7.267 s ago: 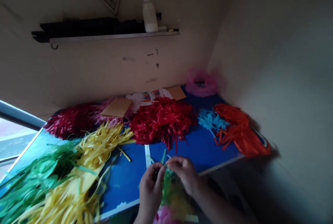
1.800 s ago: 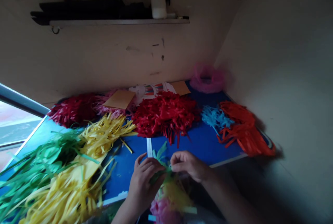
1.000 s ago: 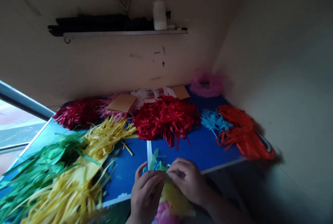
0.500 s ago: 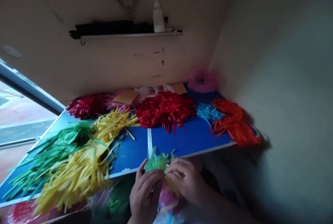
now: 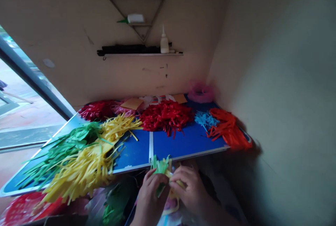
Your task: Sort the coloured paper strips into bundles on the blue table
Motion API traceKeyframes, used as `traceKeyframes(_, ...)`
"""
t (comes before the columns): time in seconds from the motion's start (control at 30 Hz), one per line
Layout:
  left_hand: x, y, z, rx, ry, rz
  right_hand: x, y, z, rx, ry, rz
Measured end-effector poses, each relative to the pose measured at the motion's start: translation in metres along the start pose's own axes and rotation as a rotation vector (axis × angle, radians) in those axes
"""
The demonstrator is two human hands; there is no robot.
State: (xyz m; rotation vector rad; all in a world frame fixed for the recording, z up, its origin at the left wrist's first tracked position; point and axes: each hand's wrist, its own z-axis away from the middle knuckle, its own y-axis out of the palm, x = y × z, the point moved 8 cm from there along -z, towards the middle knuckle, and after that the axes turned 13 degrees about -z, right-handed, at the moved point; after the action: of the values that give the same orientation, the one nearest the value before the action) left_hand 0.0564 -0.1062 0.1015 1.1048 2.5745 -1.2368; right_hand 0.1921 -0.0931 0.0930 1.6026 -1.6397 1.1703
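Note:
Both hands are close together just below the front edge of the blue table. My left hand (image 5: 152, 196) is closed around a bunch of light green strips (image 5: 160, 165), whose ends stick up above the fingers. My right hand (image 5: 189, 187) pinches pale yellow strips (image 5: 181, 183) right beside it, the fingertips of both hands nearly meeting. Beneath the hands hangs something pink and yellow (image 5: 172, 203), partly hidden and blurred.
On the blue table (image 5: 183, 145) lie green strips (image 5: 65, 142), yellow strips (image 5: 81, 170), red strips (image 5: 166, 115), blue strips (image 5: 206, 119) and orange strips (image 5: 228, 128). A red basket (image 5: 26, 206) is low left. A bottle (image 5: 164, 43) stands on a wall shelf (image 5: 136, 55).
The view has tilted up, showing more of the wall frame above the shelf. Both hands still hold the strips, and the green strips between them sit at a slightly different angle.

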Motion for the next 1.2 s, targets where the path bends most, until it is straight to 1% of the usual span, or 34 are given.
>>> traceKeyframes(0.07, 0.004, 0.004, 0.001, 0.039, -0.040, 0.054, -0.004, -0.001, 0.000, 0.022, 0.047, -0.049)
traceKeyframes(0.1, 0.008, 0.005, 0.003, 0.056, -0.087, 0.112, -0.007, -0.002, 0.001, 0.031, 0.087, -0.099)
traceKeyframes(0.13, 0.015, 0.008, 0.005, 0.074, -0.166, 0.192, -0.011, -0.004, 0.002, 0.033, 0.133, -0.155)
traceKeyframes(0.17, 0.022, 0.012, 0.007, 0.098, -0.280, 0.295, -0.015, -0.006, 0.003, 0.031, 0.180, -0.205)
traceKeyframes(0.2, 0.031, 0.018, 0.012, 0.122, -0.428, 0.425, -0.019, -0.007, 0.004, 0.025, 0.217, -0.242)
traceKeyframes(0.27, 0.043, 0.037, 0.027, 0.180, -0.776, 0.752, -0.025, -0.007, 0.008, 0.006, 0.254, -0.291)
traceKeyframes(0.3, 0.043, 0.047, 0.035, 0.202, -0.934, 0.926, -0.026, -0.006, 0.010, -0.003, 0.258, -0.318)
traceKeyframes(0.33, 0.040, 0.056, 0.042, 0.211, -1.065, 1.082, -0.027, -0.004, 0.011, -0.010, 0.259, -0.354)
traceKeyframes(0.37, 0.035, 0.062, 0.045, 0.203, -1.154, 1.210, -0.028, -0.001, 0.013, -0.017, 0.260, -0.396)
traceKeyframes(0.4, 0.031, 0.066, 0.046, 0.190, -1.207, 1.301, -0.029, 0.002, 0.015, -0.025, 0.268, -0.437)
traceKeyframes(0.43, 0.028, 0.068, 0.046, 0.180, -1.230, 1.361, -0.030, 0.005, 0.016, -0.029, 0.281, -0.470)
traceKeyframes(0.57, 0.019, 0.069, 0.043, 0.200, -1.223, 1.452, -0.037, 0.012, 0.021, -0.038, 0.325, -0.504)
traceKeyframes(0.7, 0.016, 0.071, 0.045, 0.243, -1.196, 1.448, -0.045, 0.016, 0.022, -0.013, 0.348, -0.500)
traceKeyframes(0.77, 0.017, 0.071, 0.046, 0.256, -1.157, 1.406, -0.045, 0.015, 0.021, -0.004, 0.349, -0.475)
traceKeyframes(0.83, 0.020, 0.067, 0.045, 0.263, -1.077, 1.262, -0.042, 0.012, 0.019, -0.004, 0.342, -0.429)
traceKeyframes(0.87, 0.022, 0.063, 0.043, 0.268, -1.008, 1.149, -0.040, 0.011, 0.017, 0.007, 0.345, -0.403)
traceKeyframes(0.97, 0.022, 0.047, 0.031, 0.260, -0.720, 0.763, -0.037, 0.013, 0.014, 0.096, 0.381, -0.358)
traceKeyframes(1.03, 0.019, 0.039, 0.025, 0.220, -0.584, 0.560, -0.038, 0.017, 0.013, 0.125, 0.413, -0.329)
traceKeyframes(1.13, 0.017, 0.035, 0.025, 0.177, -0.518, 0.384, -0.041, 0.013, 0.009, 0.045, 0.389, -0.301)
traceKeyframes(1.2, 0.017, 0.035, 0.028, 0.187, -0.480, 0.333, -0.041, 0.004, 0.006, -0.040, 0.350, -0.415)
